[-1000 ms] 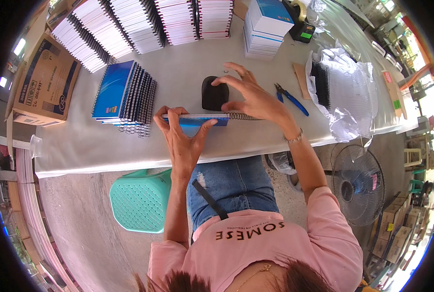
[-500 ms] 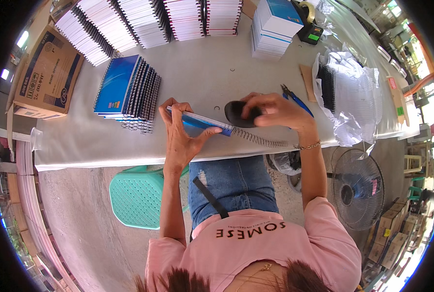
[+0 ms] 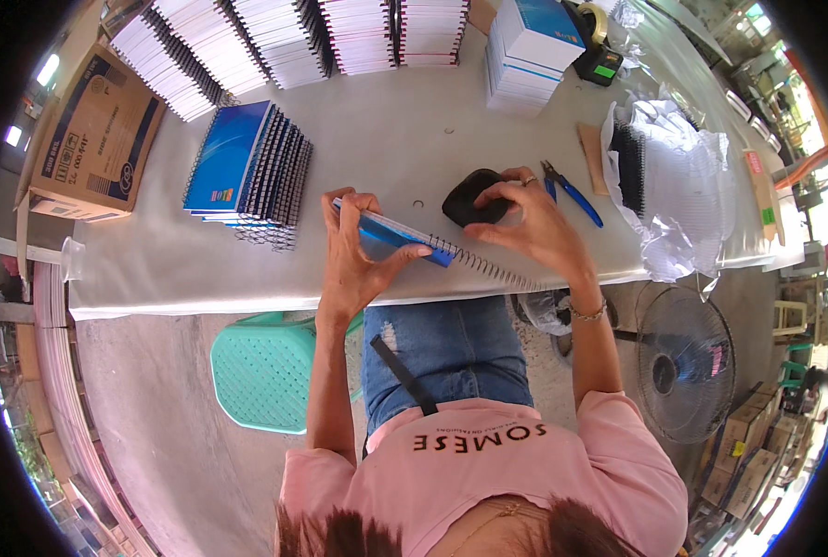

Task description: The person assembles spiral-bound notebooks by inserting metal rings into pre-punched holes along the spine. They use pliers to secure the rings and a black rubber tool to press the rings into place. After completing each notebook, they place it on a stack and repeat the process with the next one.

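Near the front of the table, my left hand [image 3: 353,249] grips a thin blue-covered notebook [image 3: 391,232] along its edges, thumb in front and fingers behind. From the notebook's right end a dark spiral binding coil [image 3: 497,266] sticks out toward the lower right, part of it running along the notebook's edge. My right hand [image 3: 534,218] has its fingers curled on a black rounded block [image 3: 465,200] just beyond the coil; its exact kind does not show. Blue-handled cutting pliers [image 3: 576,197] lie to the right of that hand.
Bound blue notebooks [image 3: 233,153] are piled at left beside a cardboard box [image 3: 98,135]. Several page stacks [image 3: 363,32] line the far edge. Unbound books [image 3: 525,70], a tape dispenser [image 3: 599,51] and wrapped black coils [image 3: 629,167] stand right. Coil scraps [image 3: 417,203] lie mid-table.
The black block in my right hand has turned and shifted slightly right, and the fingers no longer blur. My left hand keeps hold of the notebook. The whole view has shifted a little.
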Motion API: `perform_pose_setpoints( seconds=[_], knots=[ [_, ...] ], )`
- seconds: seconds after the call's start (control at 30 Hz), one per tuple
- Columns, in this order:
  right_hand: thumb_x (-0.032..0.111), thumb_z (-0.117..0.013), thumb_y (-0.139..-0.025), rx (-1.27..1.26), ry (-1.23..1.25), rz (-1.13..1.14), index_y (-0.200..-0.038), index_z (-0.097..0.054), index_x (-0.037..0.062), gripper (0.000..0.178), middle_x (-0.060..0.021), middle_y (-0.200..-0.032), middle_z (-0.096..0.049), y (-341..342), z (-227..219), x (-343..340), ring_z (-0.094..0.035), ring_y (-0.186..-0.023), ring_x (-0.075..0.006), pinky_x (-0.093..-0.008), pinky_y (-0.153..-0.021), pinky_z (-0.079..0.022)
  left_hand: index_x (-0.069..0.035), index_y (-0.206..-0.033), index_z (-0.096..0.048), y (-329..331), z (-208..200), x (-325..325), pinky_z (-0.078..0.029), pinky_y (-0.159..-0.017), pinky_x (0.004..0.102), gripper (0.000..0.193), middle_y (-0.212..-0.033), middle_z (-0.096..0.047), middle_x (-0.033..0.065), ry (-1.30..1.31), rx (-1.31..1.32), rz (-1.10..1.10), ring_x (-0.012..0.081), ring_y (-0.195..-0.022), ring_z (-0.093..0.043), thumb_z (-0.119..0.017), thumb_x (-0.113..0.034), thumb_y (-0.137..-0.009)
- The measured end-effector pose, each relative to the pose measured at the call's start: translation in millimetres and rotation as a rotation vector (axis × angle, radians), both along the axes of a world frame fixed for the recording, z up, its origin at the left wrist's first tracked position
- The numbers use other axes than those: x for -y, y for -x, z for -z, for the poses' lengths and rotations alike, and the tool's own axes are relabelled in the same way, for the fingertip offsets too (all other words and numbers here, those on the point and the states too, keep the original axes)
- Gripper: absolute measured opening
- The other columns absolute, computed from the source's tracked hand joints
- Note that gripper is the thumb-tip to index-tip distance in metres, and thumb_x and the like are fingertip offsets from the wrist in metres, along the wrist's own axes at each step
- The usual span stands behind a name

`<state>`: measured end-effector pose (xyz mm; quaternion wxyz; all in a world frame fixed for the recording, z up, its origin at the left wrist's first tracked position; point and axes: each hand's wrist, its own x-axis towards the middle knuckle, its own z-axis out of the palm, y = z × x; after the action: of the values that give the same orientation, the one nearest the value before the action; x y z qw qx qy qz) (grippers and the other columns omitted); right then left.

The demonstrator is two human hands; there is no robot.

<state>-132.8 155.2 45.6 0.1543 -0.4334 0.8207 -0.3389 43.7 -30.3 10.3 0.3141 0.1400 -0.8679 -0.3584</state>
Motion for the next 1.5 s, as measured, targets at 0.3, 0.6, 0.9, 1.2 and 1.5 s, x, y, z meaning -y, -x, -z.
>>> perform_pose_setpoints(
  seconds=[0.3, 0.6, 0.9, 1.2, 1.5],
  knots=[
    [0.033, -0.086, -0.075, 0.759, 0.333, -0.389, -0.104, -0.069, 0.0025, 0.046, -0.0159, -0.127, -0.058, 16.5, 14.7, -11.4, -0.057, -0.118, -0.0267, -0.0352, -0.096, -0.048, -0.009, -0.12, -0.039, 0.0, 15.3, -5.0, -0.04, -0.088, 0.0346, 0.089, -0.102, -0.037, 0.0043, -0.167, -0.082, 0.015, 0.0191, -0.095, -0.042, -0.097, -0.032, -0.057],
    [0.04, -0.083, -0.079, 0.812, 0.377, -0.416, -0.096, -0.069, 0.0007, 0.045, -0.014, -0.117, -0.062, 11.8, -14.9, -15.6, -0.059, -0.108, -0.0229, -0.0335, -0.093, -0.049, -0.005, -0.135, -0.031, -0.8, 17.2, -8.7, -0.041, -0.093, 0.0352, 0.106, -0.112, -0.04, 0.009, -0.302, -0.102, 0.046, 0.0224, -0.102, -0.045, -0.098, -0.026, -0.056],
    [0.019, -0.088, -0.074, 0.924, 0.311, -0.554, -0.095, -0.067, 0.0026, 0.033, -0.0154, -0.137, -0.051, 1.0, -20.4, -18.2, -0.055, -0.118, -0.0238, -0.0357, -0.099, -0.044, -0.006, -0.14, -0.028, 0.3, 21.0, -3.8, -0.043, -0.087, 0.0325, 0.114, -0.11, -0.039, 0.0091, -0.433, -0.116, 0.078, 0.0204, -0.098, -0.044, -0.099, -0.023, -0.053],
    [0.025, -0.083, -0.079, 0.484, 0.105, -0.297, -0.093, -0.07, 0.006, 0.027, -0.0082, -0.127, -0.057, -11.6, -36.1, 1.3, -0.055, -0.112, -0.0186, -0.0309, -0.092, -0.048, -0.008, -0.139, -0.031, -2.9, 18.4, -3.1, -0.041, -0.088, 0.0332, 0.109, -0.109, -0.038, 0.0071, -0.422, -0.108, 0.128, 0.0201, -0.095, -0.043, -0.098, -0.017, -0.053],
    [0.021, -0.084, -0.078, 0.752, 0.187, -0.354, -0.091, -0.069, 0.0054, 0.026, -0.0089, -0.139, -0.05, -11.6, -32.0, 1.3, -0.055, -0.11, -0.0149, -0.0283, -0.092, -0.046, -0.009, -0.139, -0.031, -3.0, 19.2, -3.9, -0.039, -0.088, 0.0309, 0.109, -0.102, -0.04, 0.0063, -0.449, -0.082, 0.128, 0.0194, -0.096, -0.044, -0.099, -0.019, -0.053]
  ],
)
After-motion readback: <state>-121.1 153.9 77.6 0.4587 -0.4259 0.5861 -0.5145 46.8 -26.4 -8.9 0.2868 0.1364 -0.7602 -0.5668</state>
